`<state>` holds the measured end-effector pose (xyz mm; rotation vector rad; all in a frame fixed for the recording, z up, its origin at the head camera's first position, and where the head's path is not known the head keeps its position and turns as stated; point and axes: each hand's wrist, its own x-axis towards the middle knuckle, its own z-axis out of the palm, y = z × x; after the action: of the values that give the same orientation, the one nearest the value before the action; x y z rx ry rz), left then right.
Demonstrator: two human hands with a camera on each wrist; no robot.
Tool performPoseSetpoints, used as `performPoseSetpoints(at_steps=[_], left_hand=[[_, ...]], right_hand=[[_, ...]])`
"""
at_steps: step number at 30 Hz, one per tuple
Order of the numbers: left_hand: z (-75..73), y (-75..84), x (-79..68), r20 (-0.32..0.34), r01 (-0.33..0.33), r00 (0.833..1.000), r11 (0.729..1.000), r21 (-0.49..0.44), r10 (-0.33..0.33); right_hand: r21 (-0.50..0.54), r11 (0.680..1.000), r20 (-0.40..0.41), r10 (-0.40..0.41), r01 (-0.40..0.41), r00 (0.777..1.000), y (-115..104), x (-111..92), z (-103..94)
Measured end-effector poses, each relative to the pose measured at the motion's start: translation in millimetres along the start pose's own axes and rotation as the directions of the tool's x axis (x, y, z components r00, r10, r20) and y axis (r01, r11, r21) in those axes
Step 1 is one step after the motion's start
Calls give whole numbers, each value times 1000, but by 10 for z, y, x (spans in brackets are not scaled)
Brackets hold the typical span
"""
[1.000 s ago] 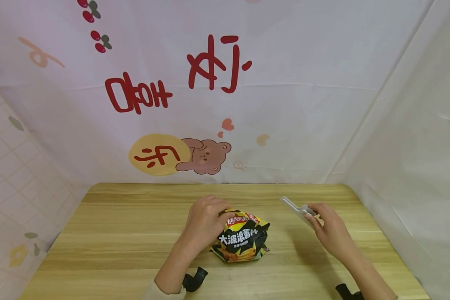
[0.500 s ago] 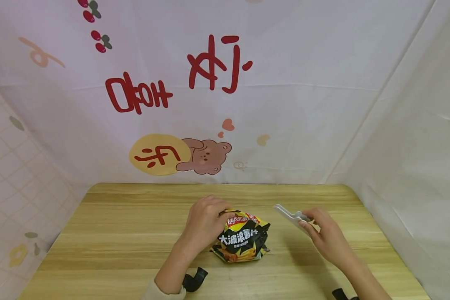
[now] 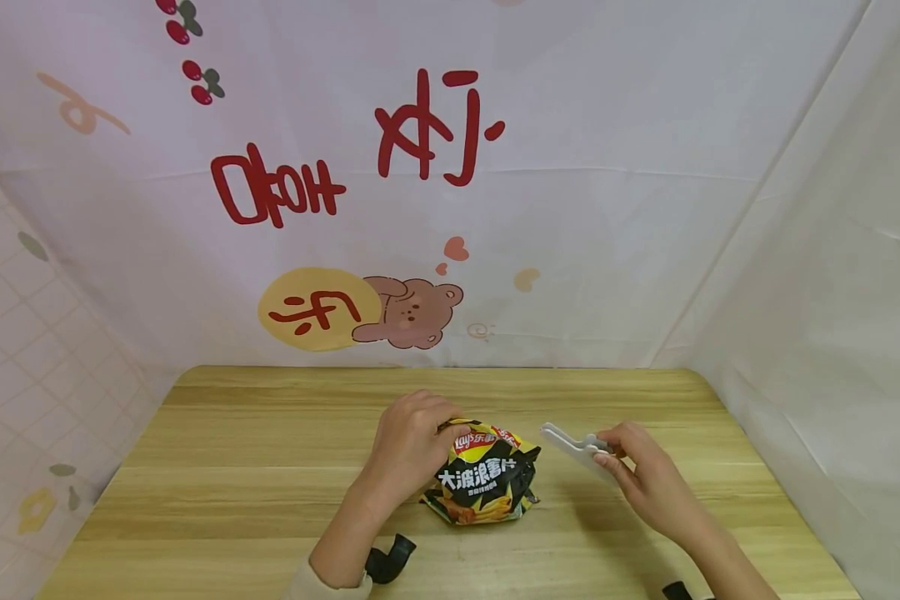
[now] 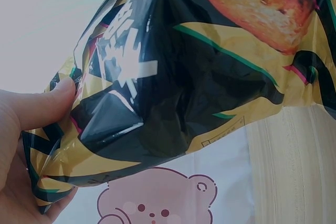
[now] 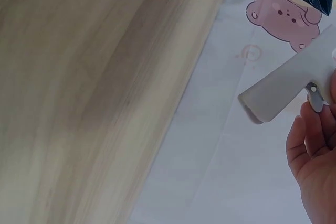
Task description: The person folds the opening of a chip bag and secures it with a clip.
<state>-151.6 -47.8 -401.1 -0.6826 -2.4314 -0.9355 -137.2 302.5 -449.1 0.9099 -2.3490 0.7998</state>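
Note:
A black and yellow Lay's potato chip bag (image 3: 487, 479) rests on the table. My left hand (image 3: 412, 442) grips its upper left corner, thumb on the printed front; in the left wrist view the thumb (image 4: 50, 103) presses the crinkled edge. To the right of the chip bag, my right hand (image 3: 645, 479) holds a white bag clip (image 3: 566, 442) above the table, pinched at its handle end. In the right wrist view the long bar of the bag clip (image 5: 289, 85) shows, with a small metal piece by the fingers. The clip's tip is close to the chip bag but apart from it.
A light wooden table (image 3: 232, 467) spans the work area. White printed cloth (image 3: 592, 167) hangs behind it and at both sides. A black strap end (image 3: 390, 558) sticks out by the left wrist, and another black piece (image 3: 677, 590) by the right.
My right hand has moved left and slightly down, bringing the bag clip nearer to the chip bag. The left hand and the chip bag have stayed in place.

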Motion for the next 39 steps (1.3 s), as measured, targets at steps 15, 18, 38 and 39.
performPoseSetpoints(at_steps=[15,18,38,39], left_hand=[[2,-7,3,0,-8,1000,1000,-8,8],[1,-10,5,-4,-16,1000,1000,-14,16],[3,-6,2,-3,-23,1000,1000,-4,23],[3,-5,0,0,-20,1000,1000,-3,20]], right_hand=[[81,996,16,-29,27,999,-48,30,24],[77,996,14,-34,33,999,-51,37,39],[99,994,41,-43,39,998,-87,111,124],[101,994,35,-51,47,998,-93,117,130]])
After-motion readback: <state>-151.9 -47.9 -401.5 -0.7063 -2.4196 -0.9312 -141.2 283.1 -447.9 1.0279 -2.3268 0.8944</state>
